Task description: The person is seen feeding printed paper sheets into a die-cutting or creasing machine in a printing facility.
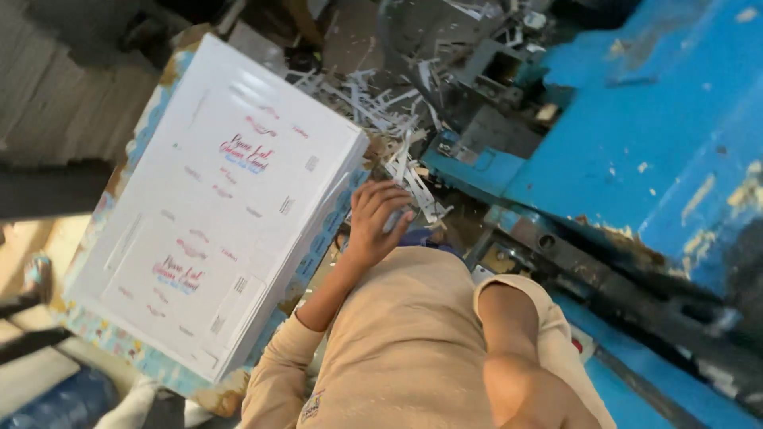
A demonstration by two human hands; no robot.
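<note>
One hand (380,214) visible mid-frame, reaching up from a beige sleeve (278,369), fingers curled loosely around a few white paper strips (413,191); partly closed, grip looks light, can't tell how firmly it pinches. Judged by arm position this is the left hand. The other arm (517,342) is bent at the elbow low in the frame, bare forearm coming out of a short beige sleeve; its hand is out of view, state can't be told. The person wears a beige shirt (405,342). The strips held are at the edge of a bigger heap of white paper trimmings (373,103) scattered just above the hand, near the right corner of a thick stack of white printed sheets (214,206). That stack sits tilted in view, with small pink and blue print and square code marks on the top sheet, resting on a worn board with a pale blue patterned edge (111,334). The hand is just beside the stack's right edge, not touching the top sheet. To the right, a big blue-painted machine (636,135) with chipped paint, and dark metal parts (493,71) near the trimmings. Grey sheet stacks (56,87) upper left, blurry.
</note>
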